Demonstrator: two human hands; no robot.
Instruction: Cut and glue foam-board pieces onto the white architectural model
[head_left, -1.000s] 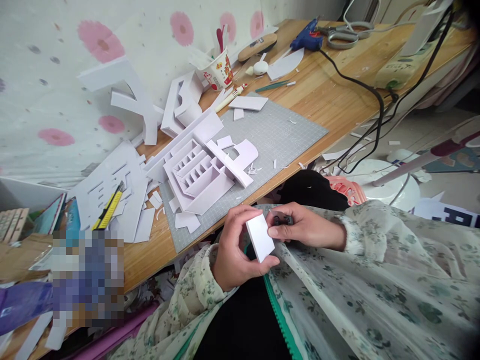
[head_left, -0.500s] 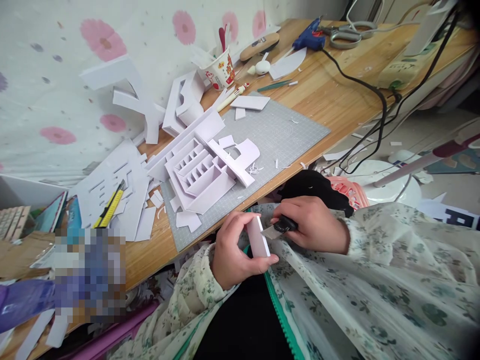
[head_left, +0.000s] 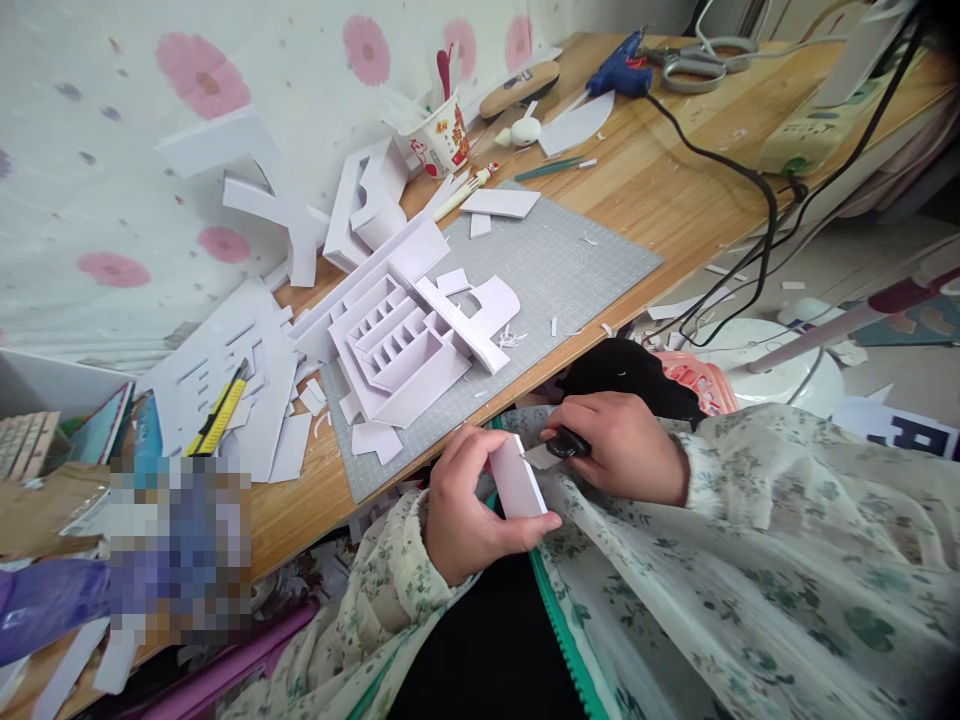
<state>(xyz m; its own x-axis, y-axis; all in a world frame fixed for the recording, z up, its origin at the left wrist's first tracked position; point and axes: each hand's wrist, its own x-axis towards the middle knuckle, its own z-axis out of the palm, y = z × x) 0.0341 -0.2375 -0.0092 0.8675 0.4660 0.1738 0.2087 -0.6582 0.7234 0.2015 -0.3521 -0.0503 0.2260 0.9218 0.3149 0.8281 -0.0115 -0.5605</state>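
Note:
My left hand (head_left: 480, 505) is closed on a small white foam board piece (head_left: 517, 480), thumb at its lower end and fingers at its upper end. In my right hand (head_left: 619, 445) is a black-handled utility knife (head_left: 568, 443), its blade pointing left. The blade tip meets the board's right edge near the top, where a small notch shows. Both hands are above my lap, just off the table's front edge. Beyond them, a white foam board model (head_left: 405, 345) with stepped compartments rests on a grey cutting mat (head_left: 585, 245).
A yellow utility knife (head_left: 217, 410) lies on cut white sheets (head_left: 225, 350) at left. Toward the back stand a paper cup (head_left: 439, 140) and more white board shapes (head_left: 367, 205). A blue glue gun (head_left: 621, 68), scissors (head_left: 694, 70) and black cables (head_left: 765, 210) are at right.
The board piece has turned to show more of its broad face. The knife blade has come onto its edge, and a small notch now shows there.

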